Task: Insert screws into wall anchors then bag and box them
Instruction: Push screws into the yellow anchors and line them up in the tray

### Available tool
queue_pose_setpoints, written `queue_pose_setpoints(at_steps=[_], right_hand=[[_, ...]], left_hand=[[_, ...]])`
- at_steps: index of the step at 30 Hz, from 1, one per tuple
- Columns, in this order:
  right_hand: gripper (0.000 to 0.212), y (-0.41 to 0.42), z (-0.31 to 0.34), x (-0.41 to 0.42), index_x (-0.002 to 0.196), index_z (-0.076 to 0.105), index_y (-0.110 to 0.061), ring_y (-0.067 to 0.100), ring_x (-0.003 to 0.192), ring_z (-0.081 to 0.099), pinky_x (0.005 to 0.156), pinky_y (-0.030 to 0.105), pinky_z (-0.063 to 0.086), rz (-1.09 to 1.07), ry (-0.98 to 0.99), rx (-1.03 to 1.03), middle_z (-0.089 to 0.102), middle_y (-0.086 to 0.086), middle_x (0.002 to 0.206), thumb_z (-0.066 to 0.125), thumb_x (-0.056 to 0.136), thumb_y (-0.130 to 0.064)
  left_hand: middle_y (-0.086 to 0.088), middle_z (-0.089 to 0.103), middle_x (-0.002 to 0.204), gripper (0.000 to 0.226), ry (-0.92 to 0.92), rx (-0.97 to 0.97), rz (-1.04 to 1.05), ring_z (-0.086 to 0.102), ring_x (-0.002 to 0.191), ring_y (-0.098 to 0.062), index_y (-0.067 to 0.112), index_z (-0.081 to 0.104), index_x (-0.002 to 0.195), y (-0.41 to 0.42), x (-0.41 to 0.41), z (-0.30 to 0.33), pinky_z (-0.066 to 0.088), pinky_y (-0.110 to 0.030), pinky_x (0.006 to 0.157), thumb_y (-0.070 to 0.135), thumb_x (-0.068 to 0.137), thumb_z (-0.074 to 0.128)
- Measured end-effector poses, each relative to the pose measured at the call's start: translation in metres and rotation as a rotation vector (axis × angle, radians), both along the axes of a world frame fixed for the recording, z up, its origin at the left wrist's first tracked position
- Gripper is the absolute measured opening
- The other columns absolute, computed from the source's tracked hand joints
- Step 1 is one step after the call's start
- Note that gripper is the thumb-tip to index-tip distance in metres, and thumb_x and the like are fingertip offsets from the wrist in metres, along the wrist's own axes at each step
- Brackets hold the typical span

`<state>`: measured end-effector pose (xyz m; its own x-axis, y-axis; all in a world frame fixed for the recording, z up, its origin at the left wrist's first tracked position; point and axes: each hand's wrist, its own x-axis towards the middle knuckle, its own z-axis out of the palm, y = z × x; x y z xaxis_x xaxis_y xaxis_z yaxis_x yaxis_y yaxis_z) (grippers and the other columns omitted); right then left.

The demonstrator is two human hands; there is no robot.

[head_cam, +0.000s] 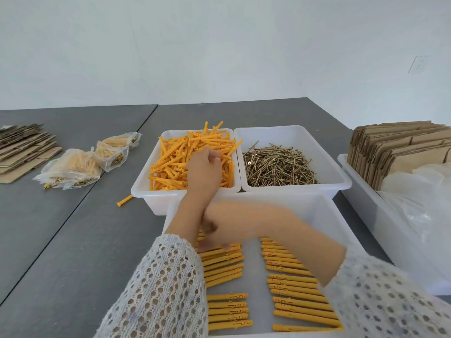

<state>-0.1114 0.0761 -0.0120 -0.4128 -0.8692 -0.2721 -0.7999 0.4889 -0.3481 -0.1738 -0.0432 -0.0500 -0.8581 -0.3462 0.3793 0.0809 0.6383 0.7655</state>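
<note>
A white bin (144, 189) holds a pile of loose orange wall anchors (170, 164). My left hand (202, 167) reaches into that pile with its fingers curled among the anchors. Beside it on the right, a second white bin (292, 129) holds brass screws (275, 167). In front of both stands a white tray (324, 215) with two columns of anchors (292, 289) laid side by side. My right hand (219, 228) crosses to the left over the top of the left column and is blurred, so its grip is unclear.
One loose anchor (124, 200) lies on the grey table left of the bins. Filled plastic bags (73, 167) and flat cardboard (22, 147) sit at far left. A long white bin (366, 215) on the right holds folded boxes (400, 152) and empty bags (415, 191).
</note>
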Motion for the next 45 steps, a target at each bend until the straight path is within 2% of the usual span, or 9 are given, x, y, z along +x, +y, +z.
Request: queue_pose_setpoints(at_steps=[3,6,9,12,19,25,27,36,45], right_hand=[[0.035,0.035,0.026,-0.030,0.072,0.060,-0.013,0.013,0.047,0.047,0.052,0.028,0.043,-0.188,-0.370,-0.278,0.066,-0.003,0.063,0.054,0.100,-0.034],[0.026,0.065,0.011,-0.065,0.078,0.056,-0.006,0.012,0.053,0.049,0.056,0.030,0.041,-0.649,-0.093,-0.709,0.065,0.010,0.073,0.050,0.099,-0.019],[0.016,0.090,-0.021,-0.094,0.093,0.056,-0.007,0.024,0.078,0.054,0.066,0.034,0.041,-0.988,0.394,-0.485,0.060,0.007,0.086,0.043,0.098,-0.016],[0.015,0.104,-0.034,-0.110,0.084,0.045,-0.012,0.027,0.078,0.049,0.066,0.034,0.040,-1.109,0.253,-0.215,0.049,0.006,0.083,0.043,0.095,-0.021],[0.033,0.108,-0.036,-0.124,0.065,0.040,-0.019,0.019,0.062,0.044,0.060,0.031,0.033,-1.011,0.150,-0.041,0.046,-0.001,0.066,0.046,0.094,-0.032],[0.027,0.108,-0.035,-0.128,0.074,0.055,-0.017,0.021,0.077,0.055,0.075,0.033,0.044,-0.967,0.032,-0.013,0.058,0.001,0.080,0.047,0.091,-0.036],[0.026,0.109,-0.034,-0.127,0.078,0.060,-0.016,0.022,0.082,0.056,0.082,0.035,0.046,-0.927,0.004,-0.005,0.060,0.000,0.085,0.046,0.091,-0.034],[0.045,0.110,-0.024,-0.114,0.053,0.027,-0.019,0.018,0.052,0.027,0.052,0.028,0.024,-0.863,0.074,-0.062,0.027,-0.002,0.052,0.049,0.092,-0.019],[0.026,0.108,-0.009,-0.104,0.065,0.051,-0.010,0.019,0.058,0.040,0.050,0.025,0.031,-0.899,0.154,-0.195,0.045,0.003,0.061,0.053,0.090,-0.010]], left_hand=[[-0.014,0.049,0.137,0.033,-0.294,-0.330,0.024,0.037,0.132,-0.032,0.015,0.055,0.131,0.001,-0.003,0.000,0.033,-0.040,0.108,0.021,0.099,0.051],[-0.014,0.033,0.148,0.040,-0.476,-0.468,-0.032,0.026,0.137,-0.038,0.022,0.050,0.138,0.008,-0.001,0.000,0.032,-0.051,0.110,0.029,0.100,0.043],[-0.013,0.029,0.151,0.038,-0.533,-0.487,-0.078,0.024,0.139,-0.038,0.026,0.055,0.135,0.007,-0.004,0.002,0.030,-0.054,0.112,0.028,0.100,0.041],[-0.011,0.047,0.139,0.033,-0.554,-0.457,-0.154,0.039,0.132,-0.037,0.025,0.064,0.126,0.005,-0.006,0.003,0.039,-0.048,0.106,0.028,0.100,0.045],[0.008,0.059,0.093,0.010,-0.359,-0.314,-0.156,0.055,0.087,-0.018,0.025,0.063,0.103,0.001,-0.006,-0.006,0.046,-0.032,0.071,0.025,0.096,0.056],[0.011,0.052,0.080,0.004,-0.295,-0.263,-0.171,0.053,0.082,-0.017,0.028,0.056,0.100,-0.002,-0.009,-0.009,0.042,-0.032,0.069,0.031,0.100,0.055],[0.011,0.052,0.079,0.006,-0.290,-0.260,-0.172,0.054,0.081,-0.017,0.028,0.056,0.100,-0.002,-0.008,-0.009,0.046,-0.034,0.072,0.033,0.100,0.054],[0.002,0.058,0.078,0.020,-0.289,-0.292,-0.129,0.056,0.077,-0.022,0.016,0.060,0.095,0.004,-0.006,-0.006,0.047,-0.036,0.069,0.024,0.102,0.044],[0.003,0.056,0.086,0.015,-0.126,-0.284,-0.033,0.053,0.076,-0.017,0.021,0.057,0.090,0.006,-0.005,-0.010,0.043,-0.032,0.062,0.029,0.101,0.051]])
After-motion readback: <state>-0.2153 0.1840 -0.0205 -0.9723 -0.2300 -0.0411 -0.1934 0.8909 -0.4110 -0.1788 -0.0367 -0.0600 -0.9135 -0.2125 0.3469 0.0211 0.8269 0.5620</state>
